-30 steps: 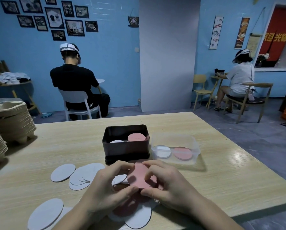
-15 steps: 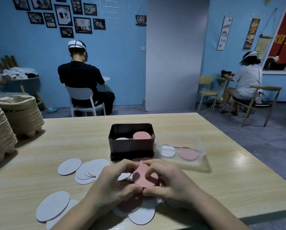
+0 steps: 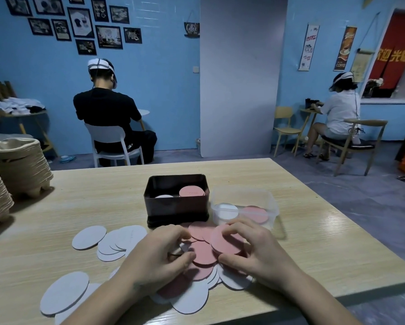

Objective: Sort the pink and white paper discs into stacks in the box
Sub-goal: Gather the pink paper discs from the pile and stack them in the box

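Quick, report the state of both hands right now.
Left hand: fingers curled over the disc pile; grip cannot be told.
Right hand: holding a pink paper disc.

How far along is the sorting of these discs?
Roughly partway. Done: the dark box already holds a pink stack and a lower white stack. In hand: the right hand grips a pink disc; the left hand touches the loose pink discs. Left: those, plus many white discs spread over the table.
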The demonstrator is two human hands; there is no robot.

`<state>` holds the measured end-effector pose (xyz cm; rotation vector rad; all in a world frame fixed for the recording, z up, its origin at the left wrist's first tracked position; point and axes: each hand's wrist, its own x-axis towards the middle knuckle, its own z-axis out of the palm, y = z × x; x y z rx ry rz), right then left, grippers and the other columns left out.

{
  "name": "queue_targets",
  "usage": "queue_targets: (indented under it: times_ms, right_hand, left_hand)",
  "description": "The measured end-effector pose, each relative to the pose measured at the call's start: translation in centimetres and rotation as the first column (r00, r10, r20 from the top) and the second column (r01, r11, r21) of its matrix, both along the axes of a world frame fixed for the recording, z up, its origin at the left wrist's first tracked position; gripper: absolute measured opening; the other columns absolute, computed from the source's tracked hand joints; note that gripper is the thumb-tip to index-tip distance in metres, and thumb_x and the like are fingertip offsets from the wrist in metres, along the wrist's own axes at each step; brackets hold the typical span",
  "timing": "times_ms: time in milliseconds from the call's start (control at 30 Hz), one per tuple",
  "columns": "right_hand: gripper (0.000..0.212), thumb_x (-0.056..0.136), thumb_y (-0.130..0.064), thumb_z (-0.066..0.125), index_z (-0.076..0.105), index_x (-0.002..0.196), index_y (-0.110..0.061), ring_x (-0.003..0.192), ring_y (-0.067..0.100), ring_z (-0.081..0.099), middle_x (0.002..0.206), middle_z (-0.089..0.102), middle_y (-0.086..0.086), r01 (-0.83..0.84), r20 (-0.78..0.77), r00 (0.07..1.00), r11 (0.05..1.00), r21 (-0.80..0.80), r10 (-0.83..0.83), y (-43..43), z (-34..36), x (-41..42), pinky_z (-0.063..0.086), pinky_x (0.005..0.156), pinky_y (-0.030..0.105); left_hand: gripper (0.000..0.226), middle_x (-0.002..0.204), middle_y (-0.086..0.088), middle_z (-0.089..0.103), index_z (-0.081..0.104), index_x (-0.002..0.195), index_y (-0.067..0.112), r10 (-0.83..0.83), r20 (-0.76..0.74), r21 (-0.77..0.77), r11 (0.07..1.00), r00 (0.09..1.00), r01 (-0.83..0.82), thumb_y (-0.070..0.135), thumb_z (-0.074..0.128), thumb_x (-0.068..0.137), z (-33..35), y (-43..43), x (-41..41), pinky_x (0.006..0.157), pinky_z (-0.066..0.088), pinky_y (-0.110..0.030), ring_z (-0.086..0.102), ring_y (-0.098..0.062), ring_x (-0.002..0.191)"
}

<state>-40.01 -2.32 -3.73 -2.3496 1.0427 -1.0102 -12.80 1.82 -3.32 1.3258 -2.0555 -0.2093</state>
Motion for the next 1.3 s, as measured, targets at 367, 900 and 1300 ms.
queue_targets:
  times_ms: [367, 900, 1300]
  right_hand:
    - [0.038, 0.076, -0.049, 0.084, 0.068, 0.104, -0.029, 0.115, 0.006, 0.058, 0.115, 0.06, -0.018, 0.01, -0.039, 0.999, 0.999, -0.033, -0.012, 0.5, -0.2, 0.0, 0.049, 0.094, 0.027]
    - [0.042, 0.075, -0.053, 0.082, 0.067, 0.106, -0.029, 0.115, 0.002, 0.057, 0.119, 0.058, -0.019, -0.006, -0.095, 0.995, 0.999, -0.051, 0.002, 0.6, -0.1, 0.9, 0.047, 0.097, 0.028]
    - [0.041, 0.075, -0.054, 0.081, 0.065, 0.106, -0.032, 0.116, 0.001, 0.056, 0.12, 0.059, -0.02, 0.021, -0.088, 0.996, 1.0, -0.023, -0.023, 0.7, -0.4, 1.2, 0.046, 0.099, 0.027]
  left_hand:
    - [0.063, 0.098, 0.02, 0.06, 0.056, 0.109, 0.036, 0.111, 0.195, 0.035, 0.992, 0.974, -0.12, 0.082, 0.061, 0.065, 0.6, -0.4, -3.2, 0.085, 0.048, -0.026, 0.052, -0.004, 0.097]
    - [0.029, 0.09, 0.017, 0.061, 0.06, 0.08, 0.027, -0.061, 0.157, 0.011, 0.998, 0.986, 0.06, 0.055, 0.069, 0.08, 0.1, 0.9, 0.8, 0.078, 0.052, -0.029, 0.057, -0.002, 0.088]
    - [0.046, 0.075, 0.011, 0.056, 0.049, 0.079, 0.027, 0.106, 0.074, 0.037, 0.993, 0.992, -0.109, 0.064, 0.071, 0.063, -0.1, 0.9, -0.5, 0.07, 0.05, -0.03, 0.054, -0.011, 0.078]
